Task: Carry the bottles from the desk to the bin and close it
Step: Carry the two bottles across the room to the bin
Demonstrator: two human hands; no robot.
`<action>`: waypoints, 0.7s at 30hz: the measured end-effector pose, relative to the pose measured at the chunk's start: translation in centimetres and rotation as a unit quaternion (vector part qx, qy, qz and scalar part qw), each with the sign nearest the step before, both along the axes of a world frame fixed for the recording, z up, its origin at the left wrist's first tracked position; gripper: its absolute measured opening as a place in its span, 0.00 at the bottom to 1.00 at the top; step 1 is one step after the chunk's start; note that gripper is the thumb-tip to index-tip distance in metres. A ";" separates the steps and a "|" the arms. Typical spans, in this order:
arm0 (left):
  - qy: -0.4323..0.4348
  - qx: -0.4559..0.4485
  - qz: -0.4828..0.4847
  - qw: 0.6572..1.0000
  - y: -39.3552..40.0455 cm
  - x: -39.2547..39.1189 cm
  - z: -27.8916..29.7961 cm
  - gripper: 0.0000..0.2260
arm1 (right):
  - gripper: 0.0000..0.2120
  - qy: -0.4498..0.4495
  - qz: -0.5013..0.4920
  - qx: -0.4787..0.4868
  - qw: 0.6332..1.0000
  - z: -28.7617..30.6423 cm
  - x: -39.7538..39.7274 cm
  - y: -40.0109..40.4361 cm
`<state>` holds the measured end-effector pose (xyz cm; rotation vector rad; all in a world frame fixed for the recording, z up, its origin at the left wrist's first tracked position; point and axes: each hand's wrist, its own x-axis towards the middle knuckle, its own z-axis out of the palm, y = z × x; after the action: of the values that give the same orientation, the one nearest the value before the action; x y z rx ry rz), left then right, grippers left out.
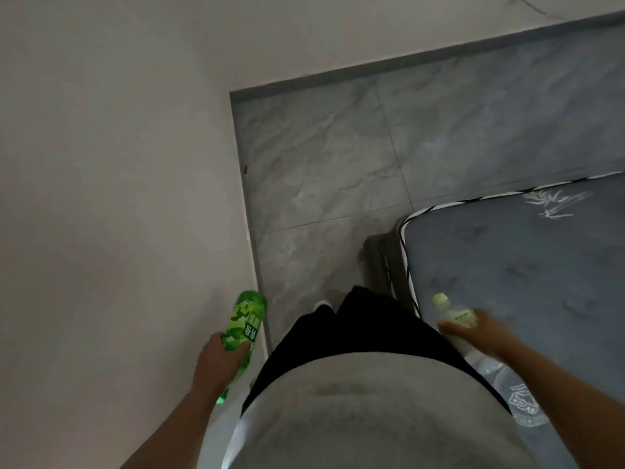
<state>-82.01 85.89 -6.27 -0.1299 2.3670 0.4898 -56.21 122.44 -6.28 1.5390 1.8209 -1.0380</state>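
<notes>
My left hand [216, 362] is wrapped around a green bottle [244, 321] with a leafy green label, held at my left side with its base pointing forward. My right hand [480, 333] grips a clear bottle [455, 314] with a pale yellow cap and a white label, held low over the corner of the mattress. Neither the desk nor the bin is in view.
A white wall [118, 198] runs close along my left. Grey marble floor tiles [338, 170] stretch ahead. A blue-grey mattress [524, 265] on a dark frame [389, 262] lies at the right. My grey shirt and black trousers fill the bottom.
</notes>
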 end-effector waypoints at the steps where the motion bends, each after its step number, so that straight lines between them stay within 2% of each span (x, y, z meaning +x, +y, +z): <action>1: 0.004 0.005 -0.012 1.000 1.2 -1.5 0.3 0.20 | 0.30 -0.009 -0.013 0.004 1.000 0.2 -0.3 0.3; 8: 0.028 0.032 -0.074 0.996 9.7 -11.2 0.4 0.19 | 0.29 -0.025 -0.103 -0.004 0.994 -1.4 -4.2 5.3; 13: 0.020 0.013 -0.070 0.997 13.5 -15.9 0.3 0.19 | 0.30 0.000 -0.110 -0.005 0.994 -1.6 -10.9 10.9; 16: 0.020 0.011 -0.040 0.999 15.5 -18.3 0.1 0.20 | 0.25 0.025 -0.086 0.001 0.996 -1.2 -15.7 15.0; 19: 0.013 -0.017 -0.040 0.999 17.3 -20.7 -0.2 0.18 | 0.30 0.037 -0.082 0.012 0.996 -0.6 -19.9 18.2; 21: 0.011 -0.036 -0.032 0.999 18.6 -23.0 -0.8 0.19 | 0.29 0.051 -0.085 0.009 0.995 -0.6 -22.5 20.0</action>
<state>-104.98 104.54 -7.09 -0.0799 2.4036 0.3781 -78.72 142.46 -6.89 1.7037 1.7960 -1.2006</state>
